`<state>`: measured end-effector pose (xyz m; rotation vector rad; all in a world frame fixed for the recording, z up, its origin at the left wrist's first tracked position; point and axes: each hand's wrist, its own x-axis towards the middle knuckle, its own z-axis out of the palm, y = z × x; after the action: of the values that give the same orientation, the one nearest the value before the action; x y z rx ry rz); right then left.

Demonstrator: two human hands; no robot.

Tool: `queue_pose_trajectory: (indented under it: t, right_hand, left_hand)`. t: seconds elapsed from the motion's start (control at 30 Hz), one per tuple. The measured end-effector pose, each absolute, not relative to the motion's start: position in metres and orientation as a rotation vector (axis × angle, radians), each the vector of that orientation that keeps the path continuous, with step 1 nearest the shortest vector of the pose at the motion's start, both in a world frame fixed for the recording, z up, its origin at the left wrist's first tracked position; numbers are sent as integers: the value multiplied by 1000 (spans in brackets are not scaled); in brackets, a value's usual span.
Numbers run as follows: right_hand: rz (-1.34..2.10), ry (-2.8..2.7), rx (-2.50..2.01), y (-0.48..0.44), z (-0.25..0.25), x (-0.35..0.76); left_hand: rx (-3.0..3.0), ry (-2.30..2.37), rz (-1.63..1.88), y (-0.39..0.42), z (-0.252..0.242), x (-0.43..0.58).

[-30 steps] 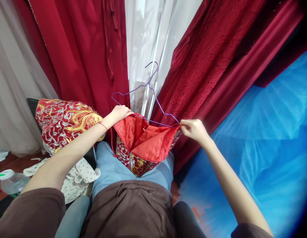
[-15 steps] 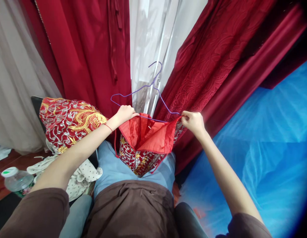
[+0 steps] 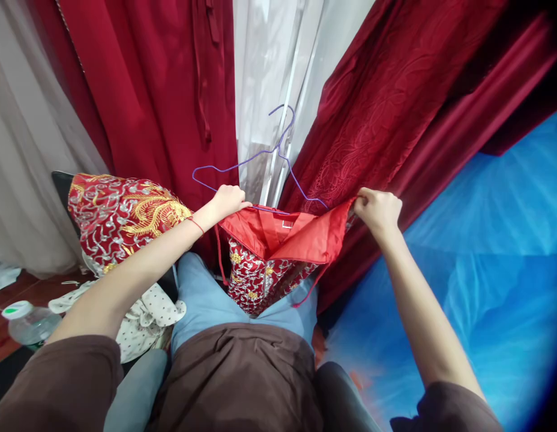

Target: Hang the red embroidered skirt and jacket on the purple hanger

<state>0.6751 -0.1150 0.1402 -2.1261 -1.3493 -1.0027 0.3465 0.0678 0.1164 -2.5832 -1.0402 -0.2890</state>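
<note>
A red garment [image 3: 251, 288] with silver and gold embroidery hangs over my lap, its plain red lining [image 3: 301, 240] turned towards me. My left hand [image 3: 228, 203] is closed on the garment's left top edge and on the lower bar of a purple wire hanger [image 3: 246, 161]. The hanger's hook points up and away from me, and part of its lower bar runs inside the garment's opening. My right hand [image 3: 378, 210] pinches the right top edge, pulled out beyond the hanger's right end. Thin red cords dangle from both sides of the garment.
Another red and gold embroidered piece [image 3: 125, 216] lies at my left. Below it are a spotted white cloth [image 3: 147, 318] and a plastic bottle [image 3: 33, 324]. Red curtains [image 3: 156, 90] hang in front, and blue tulle [image 3: 476, 288] spreads on the right.
My right hand has moved right and slightly up, away from the hanger's right end, stretching the garment's edge wider. The hanger's left end has shifted slightly left.
</note>
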Motion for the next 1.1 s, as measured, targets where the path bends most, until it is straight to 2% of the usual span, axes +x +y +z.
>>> queue_pose_trajectory:
  t: [0.2,0.37,0.43,0.53,0.63,0.7,0.83,1.1]
  right_hand:
    - [-1033,-1412,-2047,-77,145,653]
    - [-877,-1504,-1932,-55,128,646]
    - [-700,-1633,-1768,-59,118,651]
    - [-210,-1860,-1530,-75,107,663]
    - [157,-2019,-1535,-92,103,676]
    - [113,-2159,-1657,-98,103,686]
    - [-222,-2301,-1897,-103,102,704]
    - [-334,-2241,-1798,-106,100,711]
  left_hand:
    - [-2577,-992,-307,58,114,351]
    - [-2530,-956,-304,57,107,339]
    - [-2529,-947,-293,60,105,335]
    - [-2542,-963,-302,63,103,335]
    - [-2553,-958,-317,63,102,338]
    - [-2561,-933,-337,62,100,338]
    - [-2597,-925,-430,65,99,326]
    - [-2643,-912,-478,64,104,315]
